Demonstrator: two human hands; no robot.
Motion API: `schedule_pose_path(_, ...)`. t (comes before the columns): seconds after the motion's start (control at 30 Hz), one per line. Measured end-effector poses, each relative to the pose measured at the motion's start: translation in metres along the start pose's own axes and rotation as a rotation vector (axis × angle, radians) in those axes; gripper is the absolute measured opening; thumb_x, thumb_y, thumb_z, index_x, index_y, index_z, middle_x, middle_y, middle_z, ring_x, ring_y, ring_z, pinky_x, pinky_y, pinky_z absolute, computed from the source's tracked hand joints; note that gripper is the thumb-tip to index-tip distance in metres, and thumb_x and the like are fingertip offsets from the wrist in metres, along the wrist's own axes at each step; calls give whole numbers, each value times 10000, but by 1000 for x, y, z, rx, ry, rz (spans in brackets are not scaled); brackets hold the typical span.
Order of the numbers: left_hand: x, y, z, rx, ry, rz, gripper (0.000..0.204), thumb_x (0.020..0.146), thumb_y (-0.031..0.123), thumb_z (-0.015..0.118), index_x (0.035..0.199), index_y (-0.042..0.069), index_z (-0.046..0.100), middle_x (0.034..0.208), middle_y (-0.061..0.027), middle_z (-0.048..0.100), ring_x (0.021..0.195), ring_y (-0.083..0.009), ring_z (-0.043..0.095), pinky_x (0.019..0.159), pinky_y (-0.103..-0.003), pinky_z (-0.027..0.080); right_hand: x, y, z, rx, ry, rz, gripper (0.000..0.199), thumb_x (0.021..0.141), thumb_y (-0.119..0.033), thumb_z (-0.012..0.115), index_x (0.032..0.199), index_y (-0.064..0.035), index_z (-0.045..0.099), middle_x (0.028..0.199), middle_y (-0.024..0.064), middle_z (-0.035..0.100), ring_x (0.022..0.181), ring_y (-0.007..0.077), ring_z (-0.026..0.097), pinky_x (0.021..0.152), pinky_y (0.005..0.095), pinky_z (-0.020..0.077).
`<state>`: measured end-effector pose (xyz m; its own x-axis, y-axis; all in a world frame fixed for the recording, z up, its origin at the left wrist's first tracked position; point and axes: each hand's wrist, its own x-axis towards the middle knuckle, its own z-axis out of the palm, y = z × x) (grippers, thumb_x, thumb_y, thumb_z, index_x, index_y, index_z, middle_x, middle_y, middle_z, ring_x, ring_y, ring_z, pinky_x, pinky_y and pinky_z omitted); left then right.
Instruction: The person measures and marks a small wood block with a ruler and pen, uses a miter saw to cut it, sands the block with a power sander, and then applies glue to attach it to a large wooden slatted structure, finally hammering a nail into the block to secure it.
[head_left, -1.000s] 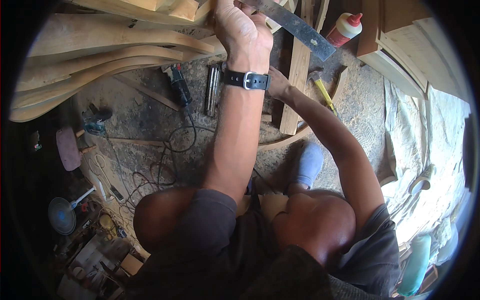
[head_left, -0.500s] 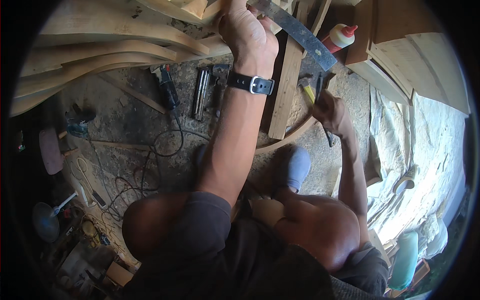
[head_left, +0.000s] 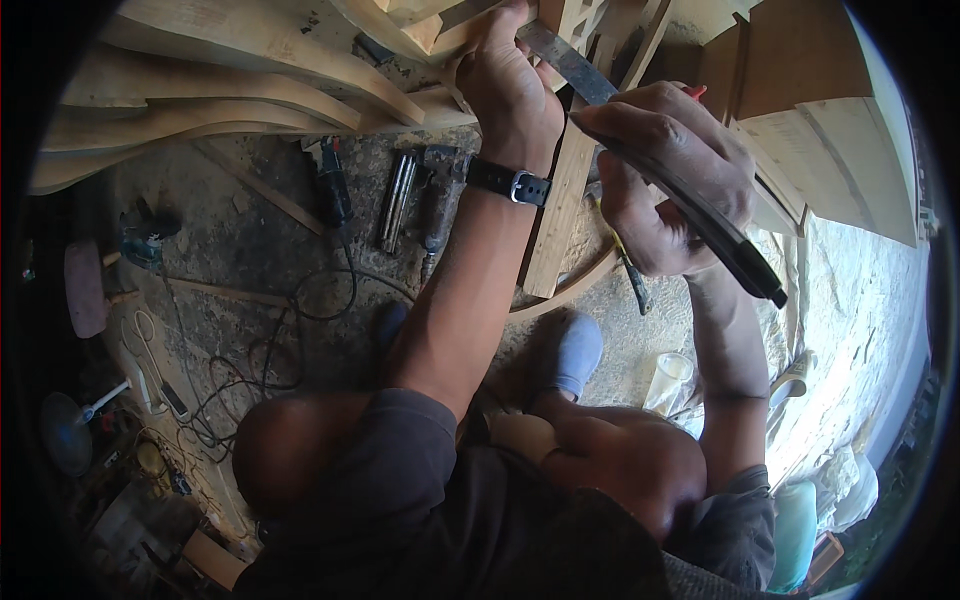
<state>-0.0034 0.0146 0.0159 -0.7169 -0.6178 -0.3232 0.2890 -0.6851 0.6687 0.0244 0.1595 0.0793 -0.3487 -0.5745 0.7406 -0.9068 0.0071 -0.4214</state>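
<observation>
My left hand [head_left: 510, 90], with a black-strapped watch on its wrist, is closed around one end of a flat metal ruler [head_left: 570, 62] at the wooden frame; its fingertips are partly hidden. My right hand [head_left: 680, 180] holds a long black pen [head_left: 715, 230] between thumb and fingers. The pen's tip points left, close to the ruler and above a long wooden board [head_left: 560, 215]. My right fingers cover the ruler's far end. Below that hand lies a hammer [head_left: 635, 275] with a yellow and dark handle, its head hidden.
Curved wooden pieces [head_left: 240, 110] fill the upper left, and wooden panels [head_left: 830, 140] stand at the upper right. On the floor lie a corded power tool [head_left: 330, 185], a drill [head_left: 440, 195] and loose cables [head_left: 250, 370]. A clear plastic cup [head_left: 668, 383] stands near my right forearm.
My right hand has risen with the pen from low over the floor to beside the ruler. The ruler and my left hand have shifted slightly. The red-tipped glue bottle is now mostly covered.
</observation>
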Motion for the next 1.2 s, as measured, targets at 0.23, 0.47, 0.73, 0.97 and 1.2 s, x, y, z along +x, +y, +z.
schedule_pose_path(0.23,-5,8,-7,28,-77,-82,186,916,236,710,999,69,710,791,1,644,591,-126,581,515,-256,464,-6,11,13,-118,-77,102,428,623,-57,737,1050,-33,707,764,74,584,681,294,615,607,391,506)
schedule_pose_path(0.47,18,-12,-25,11,-194,-43,377,1004,288,587,1205,-30,614,1108,-111,680,963,-230,707,850,-352,588,5,9,27,-300,-238,263,361,793,-154,732,1121,-27,649,1007,154,661,918,366,654,805,442,525)
schedule_pose_path(0.73,14,-10,-20,-105,-150,-97,256,980,238,618,1072,6,672,962,-55,675,864,-150,660,766,-280,523,7,27,34,-458,-271,156,422,815,-92,710,1215,-22,592,916,120,646,891,324,643,808,421,519)
schedule_pose_path(0.97,1,-1,-12,-55,-123,-59,271,967,235,635,1066,-11,689,1003,-55,695,883,-162,676,807,-306,533,15,23,35,-544,-317,167,301,809,-96,669,1092,-26,592,949,108,678,936,297,647,830,415,502)
schedule_pose_path(1.2,3,-4,-12,-68,-111,-19,255,947,228,673,1046,-7,689,997,-56,691,881,-151,673,801,-303,534,19,24,37,-640,-330,100,247,836,-83,628,1066,0,591,945,114,681,959,293,652,823,408,503)
